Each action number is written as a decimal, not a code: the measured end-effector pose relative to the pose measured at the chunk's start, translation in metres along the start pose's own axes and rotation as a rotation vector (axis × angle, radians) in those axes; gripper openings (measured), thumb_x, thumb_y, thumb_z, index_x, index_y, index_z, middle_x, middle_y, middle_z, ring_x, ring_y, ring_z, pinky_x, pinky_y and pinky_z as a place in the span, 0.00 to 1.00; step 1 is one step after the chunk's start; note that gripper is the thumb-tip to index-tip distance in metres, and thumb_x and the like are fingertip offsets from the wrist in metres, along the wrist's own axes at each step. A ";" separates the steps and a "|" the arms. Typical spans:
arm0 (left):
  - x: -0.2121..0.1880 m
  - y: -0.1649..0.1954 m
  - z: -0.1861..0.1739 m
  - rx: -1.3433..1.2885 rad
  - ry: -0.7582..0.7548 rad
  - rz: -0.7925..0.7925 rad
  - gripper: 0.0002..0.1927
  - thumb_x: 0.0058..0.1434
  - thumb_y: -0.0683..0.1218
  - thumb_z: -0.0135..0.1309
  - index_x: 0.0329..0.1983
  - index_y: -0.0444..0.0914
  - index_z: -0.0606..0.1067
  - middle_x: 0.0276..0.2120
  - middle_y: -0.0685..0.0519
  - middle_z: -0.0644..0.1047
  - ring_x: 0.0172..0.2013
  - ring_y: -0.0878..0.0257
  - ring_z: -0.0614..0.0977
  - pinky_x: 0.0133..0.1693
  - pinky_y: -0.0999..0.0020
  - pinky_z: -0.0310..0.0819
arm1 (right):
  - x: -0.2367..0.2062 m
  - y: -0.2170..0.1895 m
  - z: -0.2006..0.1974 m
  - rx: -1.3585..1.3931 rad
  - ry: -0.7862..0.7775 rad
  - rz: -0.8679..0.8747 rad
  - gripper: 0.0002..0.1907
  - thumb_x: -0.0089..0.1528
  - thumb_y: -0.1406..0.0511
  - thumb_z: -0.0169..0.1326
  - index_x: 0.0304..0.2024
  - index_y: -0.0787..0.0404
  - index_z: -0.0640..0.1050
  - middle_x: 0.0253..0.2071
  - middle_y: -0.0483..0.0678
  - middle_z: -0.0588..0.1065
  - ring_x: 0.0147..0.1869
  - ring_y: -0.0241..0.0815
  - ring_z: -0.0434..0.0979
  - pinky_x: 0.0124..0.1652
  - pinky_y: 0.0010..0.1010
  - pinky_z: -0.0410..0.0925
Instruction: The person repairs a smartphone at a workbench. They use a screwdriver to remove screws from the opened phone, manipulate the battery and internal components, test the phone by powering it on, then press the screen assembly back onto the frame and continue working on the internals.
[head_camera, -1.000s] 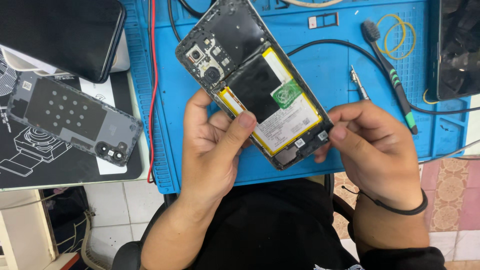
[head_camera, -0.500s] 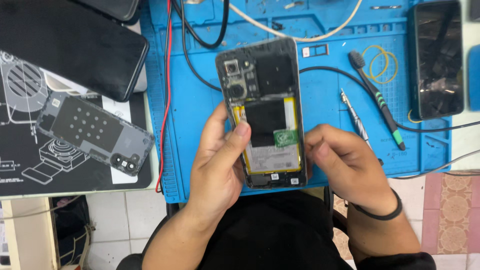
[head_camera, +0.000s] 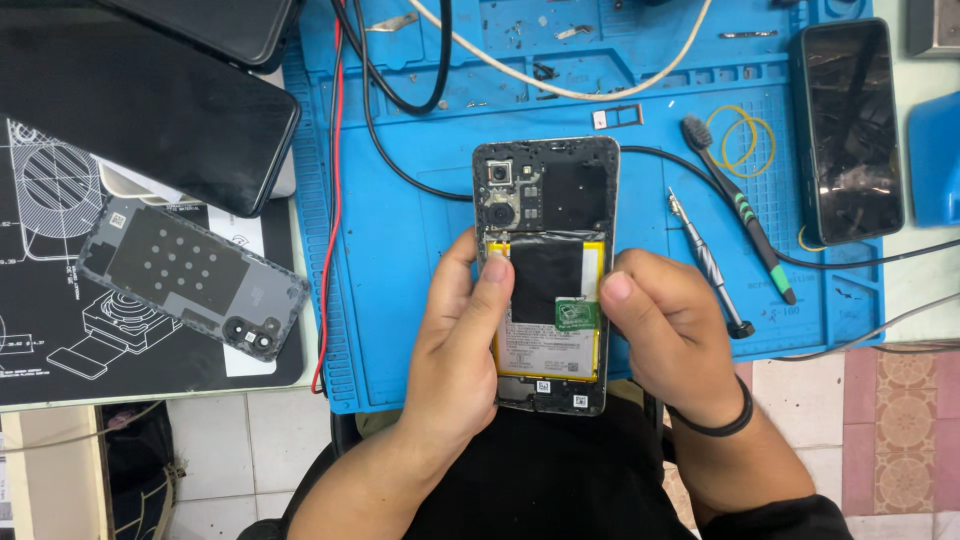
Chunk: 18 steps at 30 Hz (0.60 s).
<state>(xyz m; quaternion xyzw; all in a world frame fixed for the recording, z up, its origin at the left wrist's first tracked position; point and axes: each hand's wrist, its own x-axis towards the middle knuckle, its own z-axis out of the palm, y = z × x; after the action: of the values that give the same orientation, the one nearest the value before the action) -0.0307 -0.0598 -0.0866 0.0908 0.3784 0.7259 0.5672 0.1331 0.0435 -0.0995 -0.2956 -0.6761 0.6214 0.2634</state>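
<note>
Two hands' grip around opened phone (head_camera: 545, 270)

I see both hands gripping an opened phone (head_camera: 545, 275) above the blue mat (head_camera: 400, 300): left hand (head_camera: 455, 345) with thumb on the battery, right hand (head_camera: 665, 335) with thumb by the green sticker. A screwdriver (head_camera: 710, 265) and brush (head_camera: 740, 205) lie to the right, the phone's back cover (head_camera: 195, 280) to the left.

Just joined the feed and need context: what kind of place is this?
Probably a phone repair bench: both hands hold an opened smartphone over a blue repair mat, with a precision screwdriver and a detached back cover nearby.
</note>
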 end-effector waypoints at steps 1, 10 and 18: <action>0.001 -0.002 -0.001 0.005 -0.004 0.007 0.23 0.76 0.47 0.43 0.70 0.32 0.62 0.56 0.46 0.76 0.55 0.63 0.78 0.56 0.66 0.73 | 0.000 0.001 -0.003 0.001 -0.022 0.008 0.21 0.74 0.60 0.47 0.27 0.61 0.67 0.24 0.38 0.64 0.29 0.28 0.58 0.30 0.23 0.56; -0.008 -0.001 -0.011 0.097 -0.223 -0.164 0.23 0.74 0.44 0.46 0.70 0.30 0.63 0.55 0.44 0.77 0.54 0.62 0.79 0.56 0.67 0.75 | 0.000 0.000 -0.033 0.370 0.068 -0.083 0.27 0.74 0.49 0.50 0.30 0.64 0.69 0.28 0.44 0.66 0.32 0.32 0.60 0.34 0.26 0.55; -0.002 0.012 -0.008 0.183 -0.275 -0.293 0.23 0.73 0.45 0.48 0.67 0.28 0.66 0.50 0.45 0.80 0.49 0.63 0.81 0.51 0.69 0.77 | -0.009 0.005 -0.051 0.512 0.059 0.072 0.24 0.71 0.58 0.52 0.25 0.67 0.68 0.22 0.42 0.60 0.29 0.33 0.55 0.32 0.29 0.52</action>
<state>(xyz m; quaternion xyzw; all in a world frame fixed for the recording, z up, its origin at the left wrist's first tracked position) -0.0439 -0.0663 -0.0840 0.1842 0.3707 0.5792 0.7022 0.1762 0.0724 -0.0996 -0.2610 -0.4777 0.7725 0.3270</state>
